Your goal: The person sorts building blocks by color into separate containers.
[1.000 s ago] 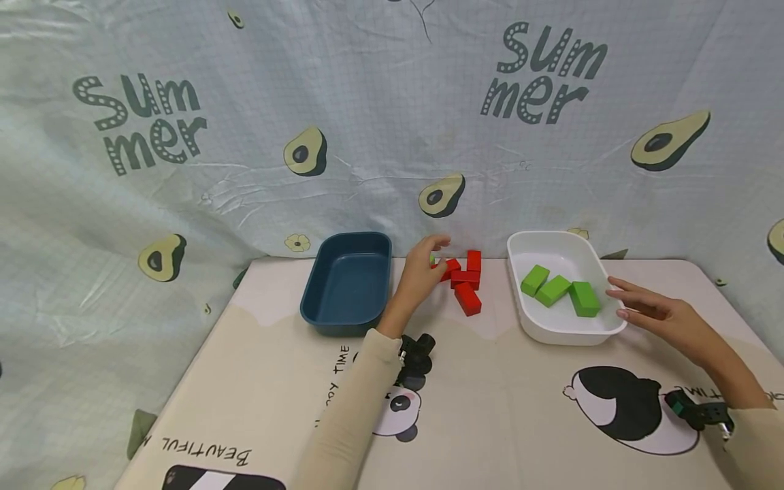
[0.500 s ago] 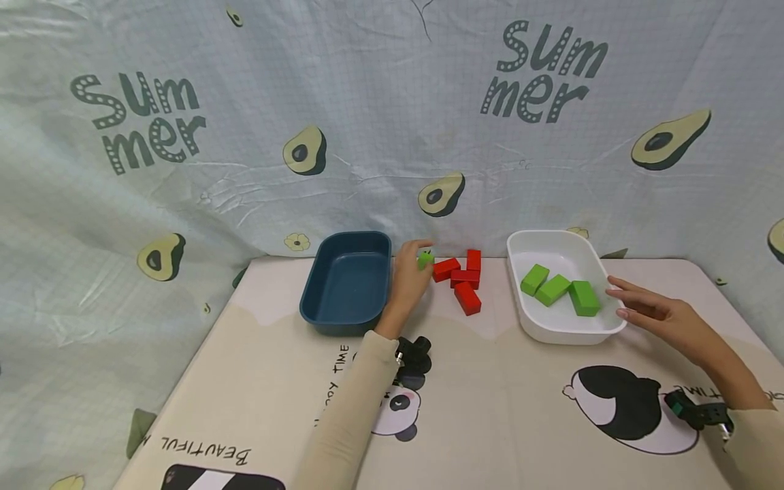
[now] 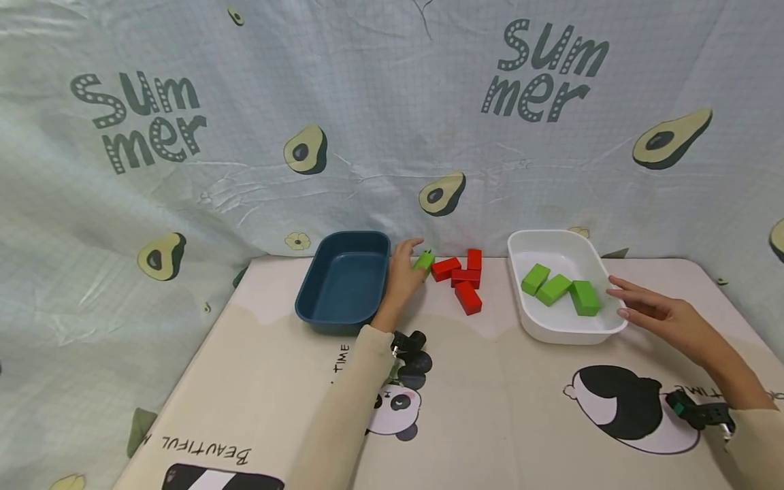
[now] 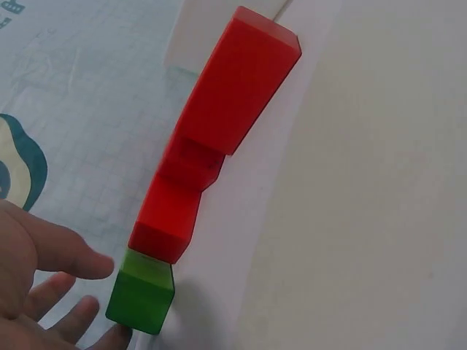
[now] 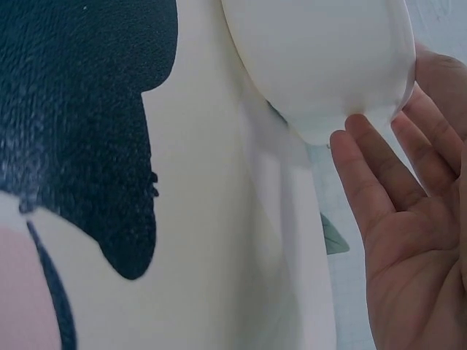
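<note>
In the head view my left hand (image 3: 403, 280) is between the dark blue container (image 3: 301, 299) and a green block (image 3: 424, 260). The left wrist view shows its thumb and relaxed fingers around the near end of that green block (image 4: 140, 299), with a gap at the thumb. Several red blocks (image 3: 467, 298) sit just right of the green one. My right hand (image 3: 674, 320) has its fingers loosely extended, the tips at the right side of the white container (image 3: 566, 337). Several green blocks (image 3: 554, 290) lie inside that container.
A light patterned cloth (image 3: 367, 197) hangs behind the table (image 3: 490, 408). The table cover bears printed pandas and lettering. Both containers stand near the table's back edge, with the red blocks between them.
My left hand has moved left, away from the red blocks, uncovering the green block. The blue container has shifted slightly left. My right hand and the white container have stayed still.
</note>
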`<state>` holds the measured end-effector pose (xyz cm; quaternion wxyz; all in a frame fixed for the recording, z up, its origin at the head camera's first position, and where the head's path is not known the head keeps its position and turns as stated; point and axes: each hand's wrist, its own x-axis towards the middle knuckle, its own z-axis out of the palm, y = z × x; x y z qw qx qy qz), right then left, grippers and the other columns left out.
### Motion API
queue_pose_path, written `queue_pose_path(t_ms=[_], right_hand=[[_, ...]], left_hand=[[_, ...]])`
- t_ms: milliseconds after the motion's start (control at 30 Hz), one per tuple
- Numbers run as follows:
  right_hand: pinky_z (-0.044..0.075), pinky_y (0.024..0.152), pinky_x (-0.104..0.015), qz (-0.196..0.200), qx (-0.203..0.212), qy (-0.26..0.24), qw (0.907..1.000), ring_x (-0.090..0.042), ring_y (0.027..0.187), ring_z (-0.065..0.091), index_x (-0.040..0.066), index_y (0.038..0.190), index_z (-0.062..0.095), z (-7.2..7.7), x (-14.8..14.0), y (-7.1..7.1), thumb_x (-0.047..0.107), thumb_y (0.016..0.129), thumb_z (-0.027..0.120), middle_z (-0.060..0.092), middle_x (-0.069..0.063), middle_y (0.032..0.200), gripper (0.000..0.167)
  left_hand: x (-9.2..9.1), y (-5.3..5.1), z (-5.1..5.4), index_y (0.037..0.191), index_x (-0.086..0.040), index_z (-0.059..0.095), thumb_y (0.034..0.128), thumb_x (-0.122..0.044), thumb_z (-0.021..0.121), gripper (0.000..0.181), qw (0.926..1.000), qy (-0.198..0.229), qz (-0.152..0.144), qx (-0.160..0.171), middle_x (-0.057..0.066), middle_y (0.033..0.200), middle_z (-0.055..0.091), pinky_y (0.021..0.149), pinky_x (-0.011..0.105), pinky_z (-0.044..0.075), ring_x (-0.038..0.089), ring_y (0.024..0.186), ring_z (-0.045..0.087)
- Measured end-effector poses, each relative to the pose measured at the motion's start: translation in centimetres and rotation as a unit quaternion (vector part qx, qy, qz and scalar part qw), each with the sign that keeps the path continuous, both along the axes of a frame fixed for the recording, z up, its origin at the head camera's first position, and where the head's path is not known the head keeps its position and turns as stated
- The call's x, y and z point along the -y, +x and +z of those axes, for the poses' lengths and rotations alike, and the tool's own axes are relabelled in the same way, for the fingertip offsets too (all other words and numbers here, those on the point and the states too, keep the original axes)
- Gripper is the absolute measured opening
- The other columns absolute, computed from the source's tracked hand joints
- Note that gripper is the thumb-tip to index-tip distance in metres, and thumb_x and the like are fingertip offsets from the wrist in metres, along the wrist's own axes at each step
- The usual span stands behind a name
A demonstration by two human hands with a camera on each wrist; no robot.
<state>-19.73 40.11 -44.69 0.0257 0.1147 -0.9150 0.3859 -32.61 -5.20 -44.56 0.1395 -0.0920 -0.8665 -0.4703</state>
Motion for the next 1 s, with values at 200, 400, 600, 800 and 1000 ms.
queue_pose_path(t_ms=[200,400,600,800,1000], right_hand=[[0.031,0.086,0.005,0.005,0.002,-0.004,1.0000,0.029,0.123,0.027,0.013,0.149,0.054,0.1,0.0,0.1,0.026,0.102,0.065,0.030,0.030,0.157,0.050],[0.032,0.086,0.005,0.004,0.002,-0.006,1.0000,0.029,0.123,0.028,0.014,0.149,0.054,0.0,0.0,0.2,0.025,0.102,0.065,0.030,0.028,0.159,0.050],[0.032,0.086,0.005,0.008,0.003,-0.006,0.9999,0.029,0.123,0.029,0.014,0.150,0.053,-0.1,-0.1,0.3,0.024,0.102,0.065,0.029,0.025,0.161,0.050],[0.032,0.086,0.005,-0.001,0.003,-0.001,1.0000,0.030,0.122,0.028,0.015,0.149,0.054,-0.2,0.1,0.2,0.025,0.102,0.065,0.030,0.029,0.158,0.050],[0.031,0.087,0.005,-0.007,0.006,-0.003,1.0000,0.029,0.123,0.028,0.015,0.148,0.054,-0.2,0.1,0.3,0.025,0.102,0.065,0.030,0.028,0.158,0.049]], left_hand=[[0.1,-0.1,-0.4,0.140,-0.004,0.057,0.0825,0.017,0.069,0.062,0.9997,0.003,-0.018,0.016,0.018,0.141,0.054,0.098,0.045,0.055,0.036,0.121,0.060],[0.1,-0.1,-0.6,0.142,-0.003,0.055,0.0789,0.016,0.076,0.069,0.9990,0.000,-0.029,0.033,0.019,0.141,0.055,0.095,0.042,0.057,0.036,0.115,0.062],[0.0,0.1,-0.9,0.146,-0.001,0.052,0.0805,0.013,0.076,0.072,0.9965,-0.027,-0.046,0.065,0.020,0.133,0.058,0.081,0.033,0.055,0.028,0.092,0.057],[-0.2,0.3,-1.3,0.138,0.004,0.059,0.0826,0.009,0.078,0.059,0.9959,-0.015,-0.046,0.077,0.022,0.130,0.059,0.084,0.033,0.057,0.027,0.094,0.061],[-0.2,-0.1,-1.7,0.123,0.003,0.069,0.0814,0.006,0.081,0.043,0.9966,0.000,-0.041,0.072,0.020,0.129,0.062,0.090,0.036,0.056,0.031,0.103,0.061]])
